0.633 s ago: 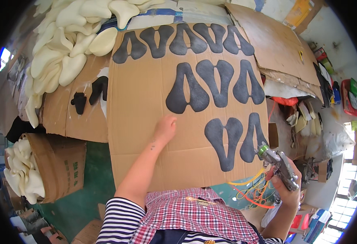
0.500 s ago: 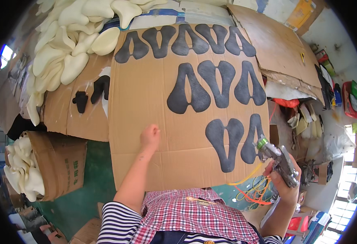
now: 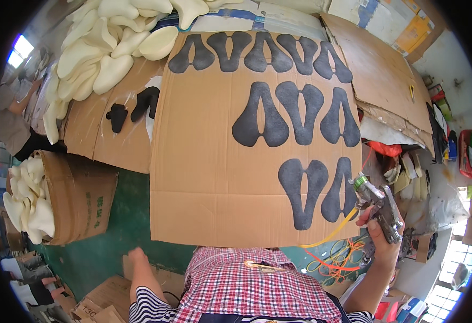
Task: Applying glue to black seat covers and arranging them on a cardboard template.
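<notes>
Currently my right hand (image 3: 382,237) grips the spray gun (image 3: 378,207) at lower right; left hand (image 3: 137,254) hangs empty, low left. I'd keep the nozzle square to the cardboard (image 3: 214,177).

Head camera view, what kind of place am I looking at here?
Probably a small workshop making padded saddle-shaped parts. A cardboard sheet carries dark sprayed saddle outlines, cream foam pieces lie heaped nearby, and the right hand holds a spray gun.

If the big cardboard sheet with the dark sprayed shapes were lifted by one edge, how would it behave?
The cardboard sheet lies flat with a fold line, so it is probably fairly stiff yet apt to bend there. Being thin, it likely feels light and slides easily when pushed.
</notes>
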Motion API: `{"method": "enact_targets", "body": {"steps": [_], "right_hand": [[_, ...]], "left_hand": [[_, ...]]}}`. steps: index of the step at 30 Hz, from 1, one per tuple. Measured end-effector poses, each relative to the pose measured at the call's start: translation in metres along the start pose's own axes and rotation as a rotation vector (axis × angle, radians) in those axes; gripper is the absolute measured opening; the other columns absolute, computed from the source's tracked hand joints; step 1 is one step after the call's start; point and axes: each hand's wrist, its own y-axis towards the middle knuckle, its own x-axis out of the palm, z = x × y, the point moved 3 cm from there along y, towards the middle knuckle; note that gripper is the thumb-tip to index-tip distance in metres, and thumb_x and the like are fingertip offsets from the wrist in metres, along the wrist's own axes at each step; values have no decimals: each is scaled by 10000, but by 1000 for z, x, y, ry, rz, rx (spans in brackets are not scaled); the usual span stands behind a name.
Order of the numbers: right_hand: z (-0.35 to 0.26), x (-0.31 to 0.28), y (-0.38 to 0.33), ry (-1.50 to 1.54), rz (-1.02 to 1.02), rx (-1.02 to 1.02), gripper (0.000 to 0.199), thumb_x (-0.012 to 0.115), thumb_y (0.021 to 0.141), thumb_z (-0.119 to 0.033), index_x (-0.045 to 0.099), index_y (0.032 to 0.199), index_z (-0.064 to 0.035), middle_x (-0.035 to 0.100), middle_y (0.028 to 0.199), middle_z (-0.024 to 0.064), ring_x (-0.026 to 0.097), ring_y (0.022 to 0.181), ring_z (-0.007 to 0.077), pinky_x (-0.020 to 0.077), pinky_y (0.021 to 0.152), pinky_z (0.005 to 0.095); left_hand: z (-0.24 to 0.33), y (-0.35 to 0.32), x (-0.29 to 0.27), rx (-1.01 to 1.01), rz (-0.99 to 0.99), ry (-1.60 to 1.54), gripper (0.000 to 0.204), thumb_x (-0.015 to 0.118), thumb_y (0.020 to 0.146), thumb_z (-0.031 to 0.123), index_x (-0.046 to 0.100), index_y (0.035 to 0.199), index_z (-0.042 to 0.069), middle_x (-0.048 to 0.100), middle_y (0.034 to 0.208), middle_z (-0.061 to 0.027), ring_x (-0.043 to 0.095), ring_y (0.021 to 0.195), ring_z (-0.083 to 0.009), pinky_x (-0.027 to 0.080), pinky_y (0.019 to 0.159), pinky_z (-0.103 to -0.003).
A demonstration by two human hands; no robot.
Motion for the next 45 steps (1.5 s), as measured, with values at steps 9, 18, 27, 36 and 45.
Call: {"method": "enact_targets", "body": {"steps": [9, 18, 27, 36, 45], "right_hand": [[-8, 9, 1, 49, -103, -14, 637, 748, 796, -278, 506, 1281, 57, 626, 852, 68, 602, 764, 144, 493, 711, 295], [2, 14, -18, -13, -232, 56, 689, 785, 765, -302, 502, 1287, 48, 629, 812, 75, 611, 737, 148, 501, 702, 287], [4, 4, -24, -10, -356, 59, 567, 721, 756, -41, 518, 1280, 41, 645, 866, 77, 612, 771, 132, 491, 709, 271], [6, 3, -30, 12, -342, 25, 536, 715, 761, -45, 532, 1256, 51, 648, 855, 73, 615, 777, 126, 491, 709, 269], [7, -4, -34, 73, -356, 34, 548, 714, 760, -32, 520, 1265, 52, 653, 857, 75, 624, 773, 128, 496, 705, 263]], "left_hand": [[-65, -51, 48, -145, -349, 318, 222, 612, 832, 92, 612, 1023, -19, 608, 864, -137, 591, 618, -270, 517, 477, -385], [-57, -56, 79, -63, -369, 328, 210, 512, 913, 166, 584, 1073, 52, 636, 841, -124, 616, 545, -292, 354, 432, -409], [-38, -75, 82, -3, -429, 232, 219, 490, 939, 221, 609, 1052, 76, 628, 791, -96, 575, 509, -265, 385, 454, -378], [-24, -100, 85, 5, -448, 148, 172, 536, 922, 212, 621, 967, 70, 603, 751, -69, 551, 535, -209, 364, 408, -340], [-19, -103, 98, 3, -472, 147, 245, 540, 914, 312, 604, 1012, 97, 618, 710, -70, 544, 454, -232, 342, 396, -320]]}}
